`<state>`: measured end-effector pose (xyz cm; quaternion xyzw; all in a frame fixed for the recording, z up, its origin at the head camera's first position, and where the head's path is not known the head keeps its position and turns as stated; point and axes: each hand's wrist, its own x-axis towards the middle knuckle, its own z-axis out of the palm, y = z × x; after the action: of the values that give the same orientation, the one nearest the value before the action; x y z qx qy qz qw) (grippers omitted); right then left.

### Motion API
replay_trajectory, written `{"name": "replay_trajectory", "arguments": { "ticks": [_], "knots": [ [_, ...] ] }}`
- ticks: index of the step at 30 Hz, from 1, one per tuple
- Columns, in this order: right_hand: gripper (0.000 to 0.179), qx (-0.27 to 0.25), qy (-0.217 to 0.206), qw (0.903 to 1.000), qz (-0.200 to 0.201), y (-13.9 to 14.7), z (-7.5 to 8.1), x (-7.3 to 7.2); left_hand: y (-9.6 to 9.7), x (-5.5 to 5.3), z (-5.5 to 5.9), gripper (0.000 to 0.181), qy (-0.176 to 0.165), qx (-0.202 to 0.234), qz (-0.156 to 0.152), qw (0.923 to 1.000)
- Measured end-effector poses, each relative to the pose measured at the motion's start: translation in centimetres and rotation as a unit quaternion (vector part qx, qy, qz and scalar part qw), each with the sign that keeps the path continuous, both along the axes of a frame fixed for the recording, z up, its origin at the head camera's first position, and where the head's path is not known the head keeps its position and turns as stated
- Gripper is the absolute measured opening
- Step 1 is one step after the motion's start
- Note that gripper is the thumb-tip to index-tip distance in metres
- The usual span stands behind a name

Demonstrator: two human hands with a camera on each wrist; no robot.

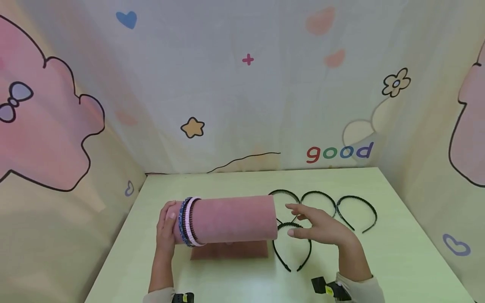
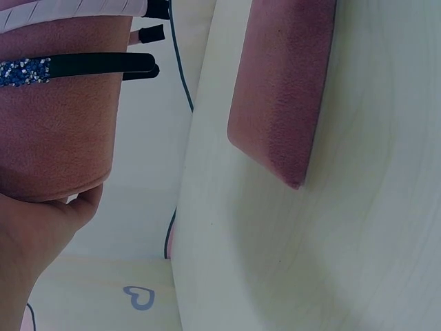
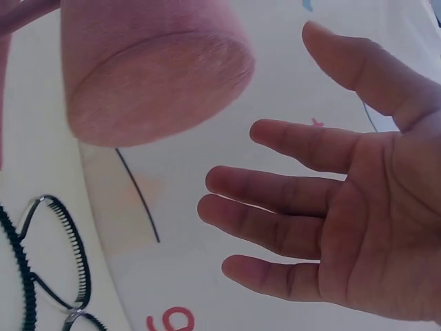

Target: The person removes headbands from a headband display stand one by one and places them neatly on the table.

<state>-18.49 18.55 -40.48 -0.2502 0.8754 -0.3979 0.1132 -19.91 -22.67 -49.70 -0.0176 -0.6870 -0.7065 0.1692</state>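
Note:
A pink velvety headband stand [image 1: 235, 219] has a thick roll lying sideways over a flat pink base [image 1: 229, 251]. My left hand [image 1: 166, 229] holds the roll's left end, thumb in front. Near that end, several headbands circle the roll: a blue glittery headband [image 2: 27, 71], a white headband [image 1: 188, 221] and dark toothed ones. Off the roll's right end, my right hand [image 1: 326, 225] is held with nothing in it, fingers spread and pointing towards the roll. Its palm and straight fingers [image 3: 275, 227] show in the right wrist view, apart from the roll's flat end.
Several black headbands lie on the pale table right of the stand: a near headband [image 1: 311, 248] below my right hand, a middle headband [image 1: 318, 192] and a far-right headband [image 1: 375, 210] behind it. A patterned cloth wall [image 1: 246, 97] stands behind the table and at both sides.

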Motion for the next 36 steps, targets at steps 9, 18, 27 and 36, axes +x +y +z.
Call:
{"name": "replay_trajectory", "arguments": {
  "ticks": [9,18,27,36],
  "knots": [
    [0.067,-0.059,0.043,0.9971,0.019,-1.6,1.5,-1.1,0.1,0.4,0.0,0.038,-0.007,-0.01,0.013,0.9998],
    [0.066,-0.134,0.076,0.9877,0.027,-4.3,1.3,-2.5,0.1,0.2,0.1,0.038,0.002,-0.014,0.014,0.9998],
    [0.063,-0.17,0.111,0.9789,0.026,-7.2,1.2,-2.4,-0.1,0.3,-0.1,0.037,-0.003,-0.013,0.008,0.9999],
    [0.056,-0.229,0.168,0.9584,0.029,-10.0,0.4,-2.9,-0.1,0.2,0.2,0.037,-0.008,-0.016,0.005,0.9998]
  ]
}}
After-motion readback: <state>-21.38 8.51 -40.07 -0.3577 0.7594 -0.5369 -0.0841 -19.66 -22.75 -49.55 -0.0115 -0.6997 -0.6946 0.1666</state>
